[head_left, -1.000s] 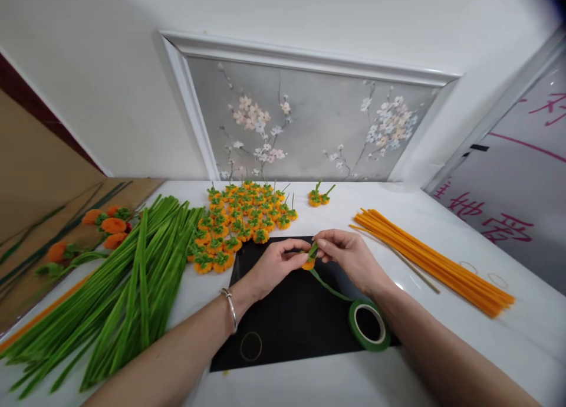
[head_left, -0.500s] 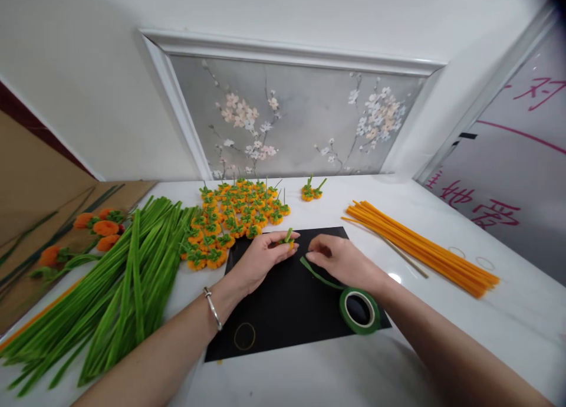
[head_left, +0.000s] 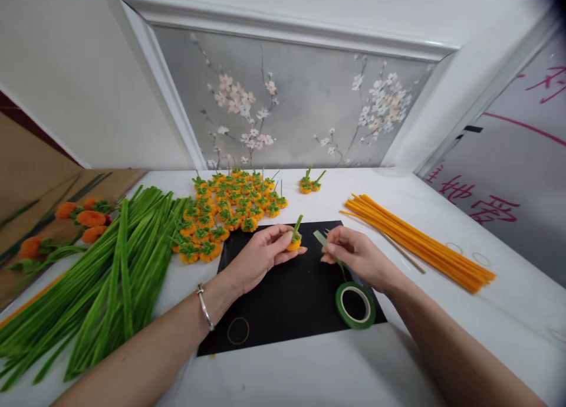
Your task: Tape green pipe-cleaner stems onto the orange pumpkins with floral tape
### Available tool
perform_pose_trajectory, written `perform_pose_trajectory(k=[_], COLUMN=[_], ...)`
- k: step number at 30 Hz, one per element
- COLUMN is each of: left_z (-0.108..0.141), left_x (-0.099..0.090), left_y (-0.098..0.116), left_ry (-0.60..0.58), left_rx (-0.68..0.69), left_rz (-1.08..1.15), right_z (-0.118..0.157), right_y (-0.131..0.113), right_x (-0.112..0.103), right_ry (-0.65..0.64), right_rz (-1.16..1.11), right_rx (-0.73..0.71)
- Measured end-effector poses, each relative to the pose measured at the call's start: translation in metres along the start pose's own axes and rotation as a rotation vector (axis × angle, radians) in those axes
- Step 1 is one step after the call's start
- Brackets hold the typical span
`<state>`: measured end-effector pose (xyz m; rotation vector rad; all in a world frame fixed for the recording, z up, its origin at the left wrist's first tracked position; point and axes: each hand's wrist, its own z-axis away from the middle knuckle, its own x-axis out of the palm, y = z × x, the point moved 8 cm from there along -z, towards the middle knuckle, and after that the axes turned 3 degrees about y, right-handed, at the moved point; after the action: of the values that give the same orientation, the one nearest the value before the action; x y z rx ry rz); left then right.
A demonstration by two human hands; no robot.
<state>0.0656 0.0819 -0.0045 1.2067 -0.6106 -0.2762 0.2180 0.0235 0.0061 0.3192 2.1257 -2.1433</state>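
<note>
My left hand (head_left: 269, 250) pinches a small orange pipe-cleaner flower (head_left: 294, 242), its green stem pointing up. To the right of it, my right hand (head_left: 354, 250) is closed on the free end of green floral tape (head_left: 320, 238), which sticks out past the fingertips towards the flower without touching it. The strip runs down from that hand to the tape roll (head_left: 355, 305), lying on the right part of a black mat (head_left: 283, 307). Thin pointed tips show just above my right fingers; what they belong to is hidden.
Many finished-looking orange flowers with green bases (head_left: 230, 203) cluster behind my left hand. Two more flowers (head_left: 311, 184) stand apart at the back. Green pipe cleaners (head_left: 110, 277) are heaped left, orange pipe cleaners (head_left: 420, 242) right. Orange blooms (head_left: 91, 218) lie on brown cardboard (head_left: 128, 177) far left.
My right hand has taken up the tape end, which lay loose near its fingers, and lifted it. The flower in my left hand is now turned more into view, stem upright.
</note>
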Motion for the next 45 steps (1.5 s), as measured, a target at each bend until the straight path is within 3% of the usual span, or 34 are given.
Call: perform_pose_trajectory(k=[4, 9, 13, 20, 30, 39, 45], left_z=[0.001, 0.005, 0.006, 0.008, 0.011, 0.011, 0.012], left_x=[0.004, 0.009, 0.015, 0.024, 0.026, 0.025, 0.023], left_y=[-0.004, -0.01, -0.006, 0.007, 0.01, 0.008, 0.006], left_ry=[-0.057, -0.06, -0.094, -0.132, -0.098, -0.074, -0.068], left_rx=[-0.037, -0.066, 0.022, 0.214, 0.205, 0.227, 0.208], left_rz=[0.025, -0.001, -0.154, -0.374, -0.4, -0.318, -0.266], right_z=[0.0, 0.002, 0.005, 0.01, 0.016, 0.013, 0.011], right_y=[0.003, 0.0, -0.003, -0.013, -0.022, -0.013, -0.006], right_x=[-0.002, -0.001, 0.0, 0.01, 0.019, 0.025, 0.024], right_ry=[0.059, 0.179, 0.244, 0.194, 0.144, 0.022, 0.055], right_rz=[-0.115, 0.045, 0.117, 0.128, 0.284, 0.074, 0.091], right_rx=[0.02, -0.064, -0.092, -0.132, -0.198, -0.066, -0.071])
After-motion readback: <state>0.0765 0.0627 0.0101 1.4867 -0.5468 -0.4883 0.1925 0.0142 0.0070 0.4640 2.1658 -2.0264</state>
